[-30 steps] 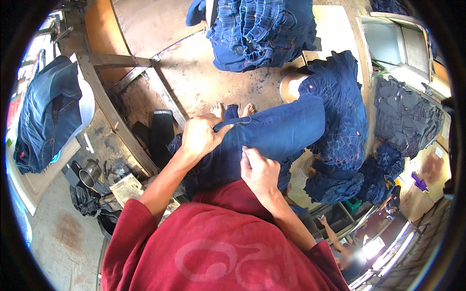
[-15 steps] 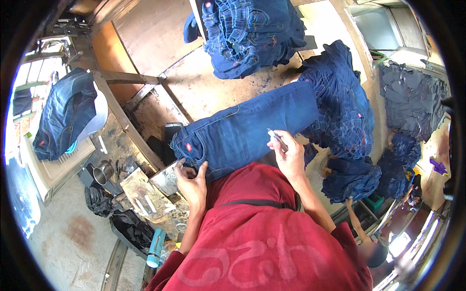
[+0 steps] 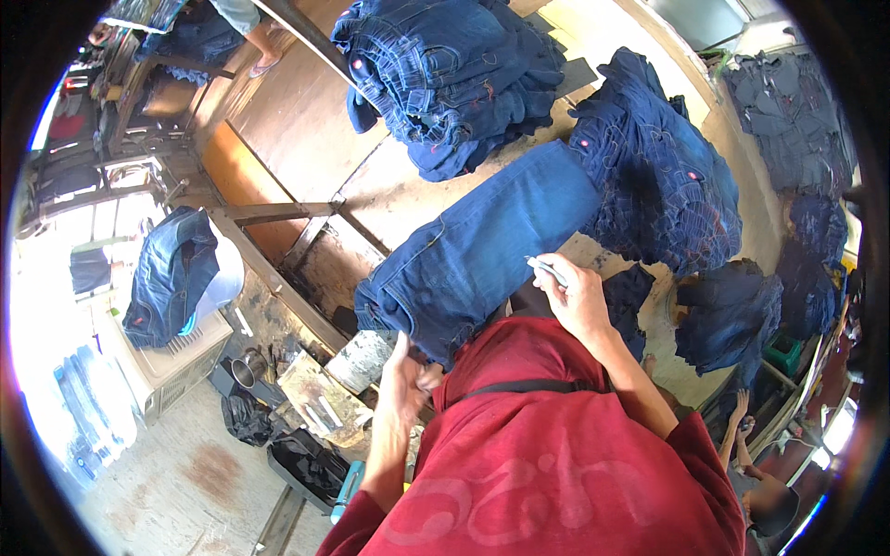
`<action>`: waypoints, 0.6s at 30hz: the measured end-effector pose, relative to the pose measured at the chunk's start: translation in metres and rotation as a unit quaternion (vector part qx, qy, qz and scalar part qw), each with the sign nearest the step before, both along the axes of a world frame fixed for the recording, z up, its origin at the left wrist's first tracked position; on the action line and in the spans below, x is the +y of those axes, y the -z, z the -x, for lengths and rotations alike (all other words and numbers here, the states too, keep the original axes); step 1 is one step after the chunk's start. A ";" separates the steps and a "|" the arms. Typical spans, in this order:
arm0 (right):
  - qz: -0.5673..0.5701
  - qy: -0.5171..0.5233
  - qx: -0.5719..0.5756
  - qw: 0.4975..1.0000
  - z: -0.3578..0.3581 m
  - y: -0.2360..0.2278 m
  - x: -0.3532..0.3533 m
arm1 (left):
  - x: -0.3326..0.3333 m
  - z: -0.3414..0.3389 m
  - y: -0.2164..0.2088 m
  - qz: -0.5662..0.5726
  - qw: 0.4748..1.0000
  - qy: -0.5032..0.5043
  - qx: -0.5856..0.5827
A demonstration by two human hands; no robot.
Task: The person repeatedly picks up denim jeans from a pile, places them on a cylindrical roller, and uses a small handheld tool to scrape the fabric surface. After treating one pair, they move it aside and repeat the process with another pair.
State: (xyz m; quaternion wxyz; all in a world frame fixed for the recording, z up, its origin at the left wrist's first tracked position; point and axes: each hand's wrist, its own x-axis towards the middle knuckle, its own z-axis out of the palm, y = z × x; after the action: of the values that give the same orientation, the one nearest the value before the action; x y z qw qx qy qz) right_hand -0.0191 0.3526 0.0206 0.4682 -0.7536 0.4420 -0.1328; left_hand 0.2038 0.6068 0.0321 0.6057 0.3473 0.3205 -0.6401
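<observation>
A folded pair of blue jeans [image 3: 491, 236] lies across in front of me, slanting from its waist end at lower left to its far end at upper right. My right hand [image 3: 577, 298] is closed on a slim grey pen-like tool [image 3: 547, 270], its tip over the near edge of the jeans. At the waist end, my left hand [image 3: 406, 378] is beside the lower edge with its thumb raised. Blur smears its other fingers, so whether they grip the cloth does not show.
Jeans are heaped in a large stack [image 3: 454, 74] ahead and another pile [image 3: 649, 167] at right. At left, jeans [image 3: 171, 273] lie over a beige plastic unit [image 3: 176, 357]. A metal mug [image 3: 248, 368] stands near a wooden frame [image 3: 278, 287]. Another person's hand [image 3: 739, 408] shows at lower right.
My left hand has left the waistband and moved to the near edge of the jeans. The red patch at the waist no longer shows. The view has shifted; my right hand keeps the tool.
</observation>
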 end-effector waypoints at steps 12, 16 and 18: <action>0.053 -0.039 0.015 0.998 -0.003 -0.016 0.011 | -0.045 -0.027 0.032 0.025 0.986 -0.001 -0.165; 0.061 -0.056 0.015 0.996 -0.009 -0.017 0.021 | -0.046 -0.031 0.051 0.054 0.996 0.073 -0.018; 0.044 -0.074 0.041 0.995 -0.012 -0.017 0.026 | -0.047 -0.039 0.051 -0.036 0.964 0.224 -0.138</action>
State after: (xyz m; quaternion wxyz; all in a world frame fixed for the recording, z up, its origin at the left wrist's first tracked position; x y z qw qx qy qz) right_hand -0.0069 0.3785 0.0378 0.4244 -0.8088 0.3976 -0.0866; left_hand 0.2430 0.5595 -0.0185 0.4723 0.5171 0.1707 -0.6931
